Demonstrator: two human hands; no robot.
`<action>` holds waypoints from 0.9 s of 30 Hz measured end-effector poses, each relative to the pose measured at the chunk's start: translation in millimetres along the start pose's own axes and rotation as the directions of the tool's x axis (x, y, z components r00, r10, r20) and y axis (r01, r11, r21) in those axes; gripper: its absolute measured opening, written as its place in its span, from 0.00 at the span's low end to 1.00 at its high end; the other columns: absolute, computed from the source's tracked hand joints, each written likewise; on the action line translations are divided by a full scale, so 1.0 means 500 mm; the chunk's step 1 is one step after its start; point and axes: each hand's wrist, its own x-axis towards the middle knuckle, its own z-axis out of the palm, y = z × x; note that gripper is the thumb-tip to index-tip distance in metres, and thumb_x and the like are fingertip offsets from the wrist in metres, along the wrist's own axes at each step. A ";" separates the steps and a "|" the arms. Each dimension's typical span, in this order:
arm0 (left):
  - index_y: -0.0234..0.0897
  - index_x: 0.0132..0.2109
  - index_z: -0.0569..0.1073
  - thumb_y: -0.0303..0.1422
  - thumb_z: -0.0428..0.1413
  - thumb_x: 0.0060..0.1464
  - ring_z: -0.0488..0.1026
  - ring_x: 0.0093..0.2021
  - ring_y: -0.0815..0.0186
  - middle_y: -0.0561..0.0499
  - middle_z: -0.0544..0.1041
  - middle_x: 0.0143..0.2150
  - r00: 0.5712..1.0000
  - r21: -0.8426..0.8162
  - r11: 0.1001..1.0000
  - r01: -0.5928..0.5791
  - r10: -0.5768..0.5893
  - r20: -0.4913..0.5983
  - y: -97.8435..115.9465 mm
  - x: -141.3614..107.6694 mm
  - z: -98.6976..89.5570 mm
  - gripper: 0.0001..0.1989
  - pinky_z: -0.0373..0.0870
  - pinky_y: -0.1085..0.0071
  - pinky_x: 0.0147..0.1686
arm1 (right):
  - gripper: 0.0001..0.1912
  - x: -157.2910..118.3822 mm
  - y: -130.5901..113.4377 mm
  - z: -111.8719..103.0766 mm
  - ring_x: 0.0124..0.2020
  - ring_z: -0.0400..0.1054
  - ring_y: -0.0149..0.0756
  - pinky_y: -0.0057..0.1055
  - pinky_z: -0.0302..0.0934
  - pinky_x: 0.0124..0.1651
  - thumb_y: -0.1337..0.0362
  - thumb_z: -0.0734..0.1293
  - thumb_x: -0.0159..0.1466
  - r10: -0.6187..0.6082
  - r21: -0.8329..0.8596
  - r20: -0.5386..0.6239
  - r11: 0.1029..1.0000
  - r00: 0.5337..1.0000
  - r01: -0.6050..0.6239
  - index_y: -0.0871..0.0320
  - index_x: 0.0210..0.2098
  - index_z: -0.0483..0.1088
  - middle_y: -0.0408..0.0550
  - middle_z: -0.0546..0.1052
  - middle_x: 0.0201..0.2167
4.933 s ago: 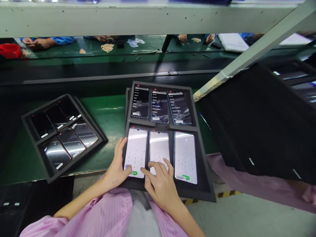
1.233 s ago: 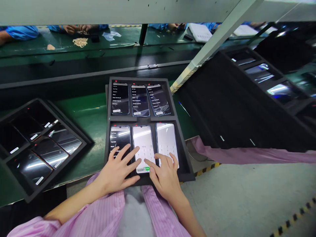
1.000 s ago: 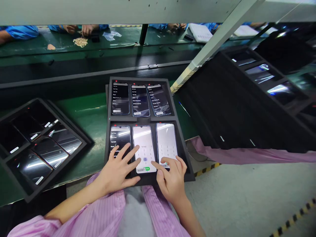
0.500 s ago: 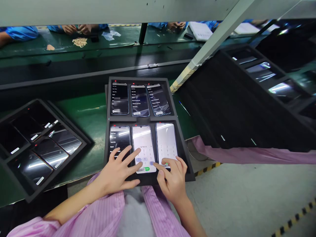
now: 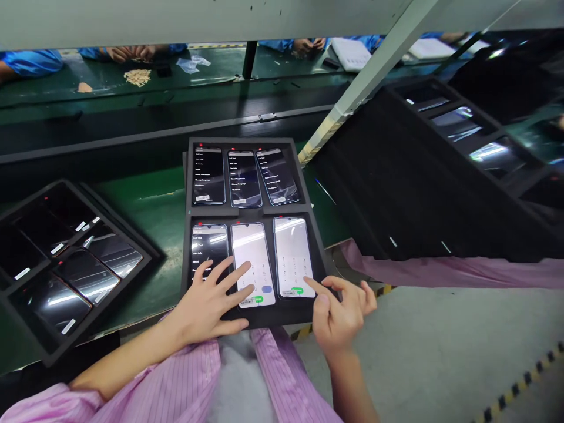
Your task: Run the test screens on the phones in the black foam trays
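A black foam tray (image 5: 251, 212) holds several phones in two rows. The three upper phones and the lower-left phone (image 5: 209, 244) show dark menus. Light dial pads show on the lower-middle phone (image 5: 251, 244) and the lower-right phone (image 5: 292, 238). My left hand (image 5: 211, 302) lies spread over the lower-left and lower-middle phones, holding nothing. At the right edge of the lower-right phone, my right hand (image 5: 339, 308) has its index finger stretched out to the keypad, with the other fingers loosely bent and nothing held.
Another tray of phones (image 5: 152, 264) lies at the left. More phones (image 5: 453, 123) lie in a tray at the upper right, beyond a black cloth (image 5: 379, 182). A slanted metal post (image 5: 365, 76) stands behind. Across the bench, other people's hands (image 5: 132, 53) are near small pieces (image 5: 137, 77).
My right hand has moved right, from the lower-middle phone to the lower-right one. The number typed on the lower-middle phone is gone. My left hand has stayed nearly in place.
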 end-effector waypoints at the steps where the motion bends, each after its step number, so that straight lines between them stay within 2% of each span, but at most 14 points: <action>1: 0.48 0.51 0.71 0.52 0.46 0.55 0.58 0.57 0.51 0.49 0.65 0.60 1.000 0.005 1.000 -0.016 0.016 0.001 0.000 0.011 -0.004 0.23 0.43 0.56 0.54 | 0.17 0.000 0.013 -0.002 0.31 0.60 0.33 0.49 0.46 0.53 0.69 0.54 0.62 0.012 -0.011 0.006 1.000 1.000 -0.012 0.54 0.33 0.74 0.45 0.66 0.31; 4: 0.45 0.52 0.70 0.51 0.44 0.57 0.57 0.58 0.50 0.47 0.63 0.61 0.994 0.012 0.994 -0.112 0.112 0.011 0.003 0.054 -0.007 0.24 0.46 0.55 0.54 | 0.16 -0.003 0.035 -0.004 0.30 0.60 0.32 0.48 0.48 0.52 0.70 0.55 0.62 0.014 -0.009 0.040 1.000 0.999 -0.014 0.55 0.30 0.74 0.45 0.65 0.29; 9: 0.41 0.53 0.69 0.52 0.45 0.56 0.57 0.59 0.49 0.45 0.60 0.63 0.953 -0.001 0.959 -0.285 0.283 0.109 0.016 0.122 0.015 0.26 0.49 0.51 0.54 | 0.16 -0.010 0.033 -0.005 0.31 0.60 0.33 0.46 0.49 0.52 0.70 0.55 0.62 0.015 0.005 0.057 1.000 0.998 -0.016 0.57 0.30 0.74 0.45 0.66 0.28; 13: 0.40 0.50 0.71 0.52 0.45 0.56 0.57 0.59 0.48 0.44 0.60 0.63 0.938 -0.010 0.951 -0.308 0.305 0.162 0.018 0.142 0.022 0.25 0.51 0.51 0.54 | 0.16 -0.014 0.033 -0.007 0.32 0.60 0.33 0.46 0.48 0.52 0.70 0.55 0.62 0.024 -0.019 0.083 1.000 0.996 -0.022 0.57 0.31 0.74 0.45 0.66 0.29; 20: 0.42 0.52 0.70 0.52 0.45 0.56 0.57 0.59 0.49 0.45 0.58 0.64 0.953 0.006 0.959 -0.284 0.282 0.116 0.013 0.149 0.008 0.25 0.51 0.52 0.54 | 0.16 -0.016 0.031 -0.004 0.34 0.61 0.35 0.46 0.47 0.53 0.69 0.55 0.63 0.070 -0.048 0.102 0.997 0.992 -0.066 0.58 0.30 0.74 0.46 0.68 0.30; 27: 0.43 0.49 0.72 0.50 0.44 0.58 0.55 0.60 0.48 0.46 0.57 0.64 0.914 -0.099 0.940 -0.327 0.341 0.222 0.008 0.164 0.016 0.22 0.50 0.50 0.54 | 0.17 -0.012 0.025 -0.012 0.34 0.61 0.35 0.46 0.45 0.54 0.68 0.54 0.63 0.057 -0.067 0.093 0.996 0.994 -0.051 0.60 0.31 0.75 0.48 0.68 0.30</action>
